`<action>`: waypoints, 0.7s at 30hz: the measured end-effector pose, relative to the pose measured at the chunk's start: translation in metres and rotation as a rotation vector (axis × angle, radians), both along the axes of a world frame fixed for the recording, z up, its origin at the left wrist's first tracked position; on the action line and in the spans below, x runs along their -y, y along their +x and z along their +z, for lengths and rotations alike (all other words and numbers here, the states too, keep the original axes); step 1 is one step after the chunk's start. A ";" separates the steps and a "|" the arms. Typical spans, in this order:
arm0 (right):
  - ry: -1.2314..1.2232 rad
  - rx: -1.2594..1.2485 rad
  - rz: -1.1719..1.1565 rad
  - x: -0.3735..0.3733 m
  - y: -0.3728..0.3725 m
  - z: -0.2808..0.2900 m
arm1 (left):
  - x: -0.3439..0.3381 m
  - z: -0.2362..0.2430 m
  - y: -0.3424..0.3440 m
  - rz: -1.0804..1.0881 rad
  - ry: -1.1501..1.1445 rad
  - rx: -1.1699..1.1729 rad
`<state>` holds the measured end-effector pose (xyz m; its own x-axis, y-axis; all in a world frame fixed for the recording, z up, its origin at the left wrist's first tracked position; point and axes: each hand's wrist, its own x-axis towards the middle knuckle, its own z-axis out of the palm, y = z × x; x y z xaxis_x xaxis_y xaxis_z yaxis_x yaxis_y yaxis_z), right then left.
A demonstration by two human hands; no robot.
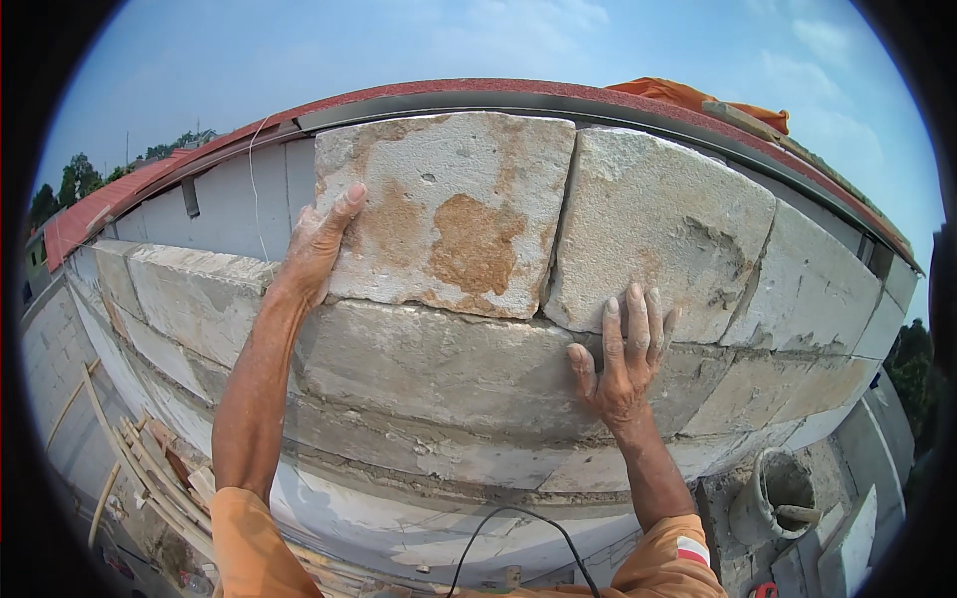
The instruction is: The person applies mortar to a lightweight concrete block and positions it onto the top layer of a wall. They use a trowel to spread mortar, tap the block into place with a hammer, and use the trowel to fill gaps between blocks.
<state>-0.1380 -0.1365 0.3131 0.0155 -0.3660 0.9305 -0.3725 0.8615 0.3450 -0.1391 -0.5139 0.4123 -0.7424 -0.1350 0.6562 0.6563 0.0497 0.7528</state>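
Observation:
My left hand (pixel 321 239) grips the left end of a pale block (pixel 474 179) with a large rusty-brown stain, with the thumb on its face and the other fingers mostly hidden. The block sits on the wall's top course, under a red-topped metal roof edge (pixel 449 88). My right hand (pixel 630 359) lies with fingers apart on the lower face of the neighbouring pale block (pixel 658 219) and the joint below it. A dark narrow gap separates the two blocks. The mortar-smeared course (pixel 429 359) runs beneath both.
A mortar bucket (pixel 758 508) with a handled tool and pale boards (pixel 842 553) lie low at right. Bamboo poles (pixel 159 478) lean below left. A thin white wire (pixel 255 189) hangs left; a black cord (pixel 513 510) loops at bottom. Orange sheeting (pixel 663 92) tops the roof.

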 end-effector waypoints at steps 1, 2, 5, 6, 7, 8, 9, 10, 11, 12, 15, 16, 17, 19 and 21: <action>0.002 0.000 0.004 -0.003 0.002 0.003 | 0.003 -0.002 -0.004 -0.007 0.017 -0.002; 0.014 0.002 0.004 -0.002 0.004 0.004 | 0.008 -0.005 -0.010 0.026 -0.007 -0.002; 0.006 -0.027 0.065 0.001 0.013 0.016 | 0.013 -0.010 -0.016 0.093 -0.018 -0.032; 0.003 -0.045 0.042 0.001 0.018 0.025 | 0.012 -0.010 -0.015 0.110 -0.015 -0.047; 0.000 -0.063 0.020 0.002 0.024 0.033 | 0.012 -0.010 -0.014 0.127 -0.011 -0.062; 0.006 -0.062 0.005 -0.003 0.030 0.043 | 0.008 -0.008 -0.015 0.062 -0.021 -0.057; 0.014 -0.083 -0.024 -0.005 0.033 0.051 | 0.007 -0.006 -0.013 0.013 -0.040 -0.051; 0.022 -0.104 -0.054 -0.006 0.036 0.057 | 0.005 -0.006 -0.014 0.012 -0.040 -0.049; 0.018 -0.102 -0.048 -0.006 0.038 0.061 | 0.005 -0.004 -0.013 0.013 -0.042 -0.040; 0.022 -0.102 -0.045 -0.007 0.039 0.065 | 0.005 -0.003 -0.012 0.012 -0.042 -0.033; 0.023 -0.082 -0.047 -0.007 0.044 0.061 | 0.018 0.007 0.002 -0.010 -0.122 0.110; 0.027 -0.064 -0.052 -0.008 0.046 0.058 | 0.019 0.006 -0.001 -0.010 -0.129 0.114; 0.020 -0.070 -0.049 -0.011 0.050 0.056 | 0.019 0.007 -0.005 -0.049 -0.053 0.061; 0.020 -0.039 -0.049 -0.021 0.057 0.049 | 0.023 0.013 -0.007 -0.084 0.016 0.004; 0.007 -0.037 -0.053 -0.028 0.057 0.047 | 0.028 0.023 -0.010 -0.165 0.126 -0.028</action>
